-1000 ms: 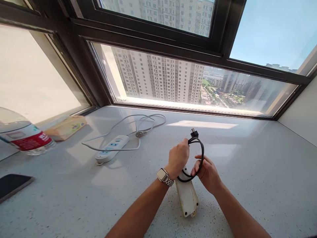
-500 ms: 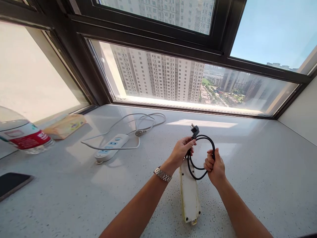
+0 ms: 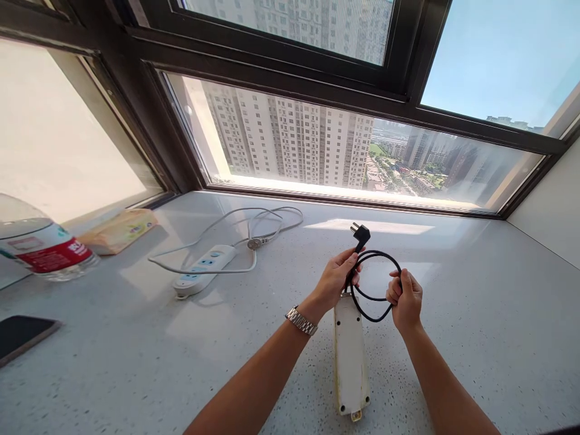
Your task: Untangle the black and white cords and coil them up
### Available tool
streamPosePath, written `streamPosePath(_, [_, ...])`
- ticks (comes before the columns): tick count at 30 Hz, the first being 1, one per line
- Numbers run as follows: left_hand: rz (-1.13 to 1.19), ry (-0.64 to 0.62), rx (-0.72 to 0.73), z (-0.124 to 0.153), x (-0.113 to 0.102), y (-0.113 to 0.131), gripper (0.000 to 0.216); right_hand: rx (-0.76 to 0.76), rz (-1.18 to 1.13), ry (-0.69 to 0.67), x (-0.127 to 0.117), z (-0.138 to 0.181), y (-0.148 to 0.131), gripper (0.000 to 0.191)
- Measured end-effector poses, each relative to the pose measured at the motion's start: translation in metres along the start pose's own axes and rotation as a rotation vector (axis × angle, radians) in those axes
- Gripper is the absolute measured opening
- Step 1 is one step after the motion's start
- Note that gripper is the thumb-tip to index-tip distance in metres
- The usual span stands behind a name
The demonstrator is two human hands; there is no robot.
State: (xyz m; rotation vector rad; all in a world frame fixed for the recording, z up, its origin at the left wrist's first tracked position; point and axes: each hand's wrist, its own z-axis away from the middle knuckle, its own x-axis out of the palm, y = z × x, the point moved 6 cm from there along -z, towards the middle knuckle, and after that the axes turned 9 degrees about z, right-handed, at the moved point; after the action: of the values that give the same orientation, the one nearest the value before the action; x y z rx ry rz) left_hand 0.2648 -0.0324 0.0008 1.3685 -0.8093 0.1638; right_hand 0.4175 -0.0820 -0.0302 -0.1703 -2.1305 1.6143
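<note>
A yellowed white power strip (image 3: 350, 356) lies lengthwise on the speckled grey sill in front of me. Its black cord (image 3: 379, 260) is looped between my hands, and the black plug (image 3: 360, 232) sticks up above my left fingers. My left hand (image 3: 338, 276), with a metal watch on the wrist, pinches the cord just below the plug. The far side of the loop is in my right hand (image 3: 405, 299), which is closed in a fist around it.
A second white power strip (image 3: 203, 270) with a tangled white cable (image 3: 267, 222) lies to the left. Further left are a tissue pack (image 3: 121, 229), a clear water bottle (image 3: 40, 244) and a dark phone (image 3: 22, 336). The window frame (image 3: 344, 196) bounds the sill at the back.
Both hands have shifted right and spread apart, widening the cord loop. The plug now stands higher above my left fingers, and the power strip has swung straighter on the sill.
</note>
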Motion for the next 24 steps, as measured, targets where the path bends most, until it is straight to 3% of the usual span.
streamPosePath(5, [0.048,-0.088,-0.260,0.005,0.004,-0.022,0.032,-0.135,0.073,0.036,-0.009,0.001,-0.009,0.043])
streamPosePath(9, [0.098,-0.153,-0.463,0.011,0.007,-0.037,0.030,-0.234,0.130,0.037,-0.012,0.002,-0.013,0.038])
streamPosePath(15, [0.099,-0.118,-0.447,0.013,0.011,-0.039,0.024,-0.371,0.237,0.038,-0.012,0.003,-0.021,0.037])
streamPosePath(24, [0.009,0.049,-0.379,0.009,0.003,-0.044,0.036,-0.608,0.416,-0.040,-0.004,0.012,-0.032,0.028])
